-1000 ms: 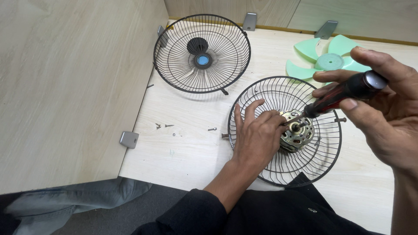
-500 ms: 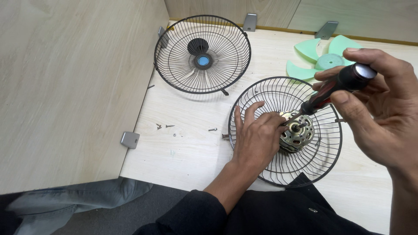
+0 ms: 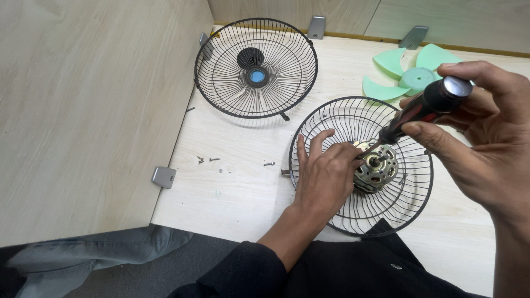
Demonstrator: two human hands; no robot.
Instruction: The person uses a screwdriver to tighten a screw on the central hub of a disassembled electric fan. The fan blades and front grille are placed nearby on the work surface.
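Nearest, a dark sleeve [image 3: 259, 270] leads up to the left hand [image 3: 323, 176], which lies palm down on the near grille [image 3: 411, 204], a black wire fan guard flat on the pale wooden counter [image 3: 232, 193]. Its fingers [image 3: 314, 144] spread over the wires, and the thumb side presses against the motor [image 3: 378, 168], a round brass-coloured unit at the grille's centre; this grip is a flat brace, not closed round anything.

Just to the right, the right hand [image 3: 486, 143] is wrapped closed on the screwdriver [image 3: 422, 107] by its dark red-and-black handle. The tool's long axis slants from the handle at upper right down to the tip at lower left, which meets the top of the motor right beside the left fingertips. So the motor lies below and left of the right grip, along the shaft's line, while the left hand is the nearer one, already touching it.

Left of the grille, a few loose screws [image 3: 207, 160] lie apart on the counter. Farther back sit a second grille [image 3: 221, 94] with a blue hub, and a green blade [image 3: 395, 63] partly behind the right hand.
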